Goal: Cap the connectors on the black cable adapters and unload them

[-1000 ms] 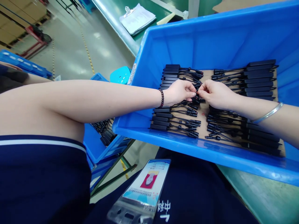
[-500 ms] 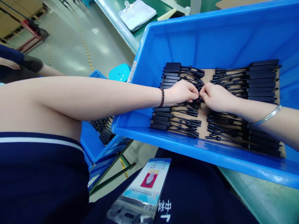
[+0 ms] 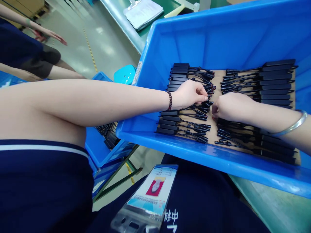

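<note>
The left hand is in a narrow pinch, thumb against forefinger, on a black cable end at the middle of the blue bin. Its position in the bin is nearly the same as in the previous frame.

The right hand has separated from the left hand. In the previous frame the fingertips of both hands nearly met at the cable ends; now the right fingertips point down beside the cardboard sheet, closer to the wearer. A small red ring shows just below them. The fingers are curled, but it cannot be told whether they are closed on the ring.

The black boxes with cables lie on the cardboard sheet in two columns: the left column and the right column. The cable ends of both columns face the central strip. The right forearm, with a silver bangle, crosses the right column.

The blue bin stands on the green worktop. A clipboard with papers lies beyond its far left corner. A second bin is below the left forearm.

At upper left, another person has come further into view, one arm extended
</note>
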{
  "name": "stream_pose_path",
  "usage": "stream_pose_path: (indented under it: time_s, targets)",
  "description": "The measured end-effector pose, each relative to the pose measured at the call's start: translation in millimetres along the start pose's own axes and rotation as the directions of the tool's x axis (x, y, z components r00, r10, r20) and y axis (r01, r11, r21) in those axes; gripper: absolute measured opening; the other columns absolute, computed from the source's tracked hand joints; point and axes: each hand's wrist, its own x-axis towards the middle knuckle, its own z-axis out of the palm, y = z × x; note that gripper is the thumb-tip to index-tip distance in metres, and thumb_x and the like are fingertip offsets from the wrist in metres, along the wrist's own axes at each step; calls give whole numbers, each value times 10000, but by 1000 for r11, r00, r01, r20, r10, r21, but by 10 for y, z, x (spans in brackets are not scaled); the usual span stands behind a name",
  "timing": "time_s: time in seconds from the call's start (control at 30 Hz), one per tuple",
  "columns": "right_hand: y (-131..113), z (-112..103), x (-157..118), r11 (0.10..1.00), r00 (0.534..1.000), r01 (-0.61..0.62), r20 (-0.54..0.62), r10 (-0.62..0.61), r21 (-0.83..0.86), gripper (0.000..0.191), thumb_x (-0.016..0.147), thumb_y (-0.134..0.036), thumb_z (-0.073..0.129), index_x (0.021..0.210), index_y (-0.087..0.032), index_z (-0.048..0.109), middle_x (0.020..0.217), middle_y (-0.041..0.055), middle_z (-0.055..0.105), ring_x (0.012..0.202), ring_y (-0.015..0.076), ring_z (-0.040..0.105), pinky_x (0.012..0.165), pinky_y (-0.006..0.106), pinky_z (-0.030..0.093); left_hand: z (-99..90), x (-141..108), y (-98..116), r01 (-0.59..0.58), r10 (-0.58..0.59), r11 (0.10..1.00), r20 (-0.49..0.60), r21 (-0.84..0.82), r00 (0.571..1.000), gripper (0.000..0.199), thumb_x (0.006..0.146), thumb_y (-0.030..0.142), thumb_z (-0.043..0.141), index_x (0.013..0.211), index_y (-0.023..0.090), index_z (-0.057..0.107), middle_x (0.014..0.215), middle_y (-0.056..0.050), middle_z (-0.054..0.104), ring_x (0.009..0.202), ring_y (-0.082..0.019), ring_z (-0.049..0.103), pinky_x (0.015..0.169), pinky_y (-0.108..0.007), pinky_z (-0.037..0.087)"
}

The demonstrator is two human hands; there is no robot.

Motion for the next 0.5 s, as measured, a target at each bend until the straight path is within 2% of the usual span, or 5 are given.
stream_pose_path:
  time_s: [0.13, 0.2, 0.27, 0.4, 0.5]
  targets:
    - [-138, 42, -114, 995, 999, 40, -4, -40, -89, 165, 766, -241, 543, 772, -164, 688, 740, 128, 655, 750, 302, 640, 606, 345, 452, -27, -6, 26, -146, 144, 972, 28, 182, 989, 107, 734, 139, 651, 834, 104, 633, 737, -7, 636, 673, -85, 587, 736, -266, 479]
    - [-160, 43, -134, 992, 999, 49, 10, -48, -117, 197, 793, -240, 504, 779, -154, 681, 728, 142, 649, 755, 302, 643, 603, 339, 452, -42, -63, 75, -271, 265, 906, 64, 325, 962, 126, 707, 136, 659, 827, 115, 626, 787, -10, 639, 734, -103, 585, 755, -261, 461]
    - [-147, 48, -128, 993, 998, 45, 40, -41, -109, 222, 804, -257, 490, 781, -142, 678, 733, 153, 646, 749, 283, 643, 602, 319, 447, -39, -159, 115, -387, 332, 801, 199, 457, 922, 72, 698, 127, 639, 768, 131, 619, 773, -8, 632, 738, -118, 577, 726, -252, 440]
    - [-99, 85, -89, 997, 996, 37, 83, -32, -60, 225, 762, -299, 531, 826, -148, 685, 808, 152, 657, 752, 263, 636, 605, 308, 442, 18, -372, 101, -567, 205, 633, 592, 527, 779, 32, 703, 141, 614, 718, 164, 599, 710, -11, 617, 687, -143, 573, 613, -244, 389]
    - [-100, 109, -69, 998, 996, 29, 83, -24, -59, 212, 726, -309, 560, 823, -166, 683, 798, 127, 656, 740, 259, 629, 623, 325, 449, 54, -456, 63, -612, 144, 570, 667, 548, 731, 164, 706, 193, 653, 858, 176, 594, 808, -33, 638, 745, -169, 591, 603, -245, 378]
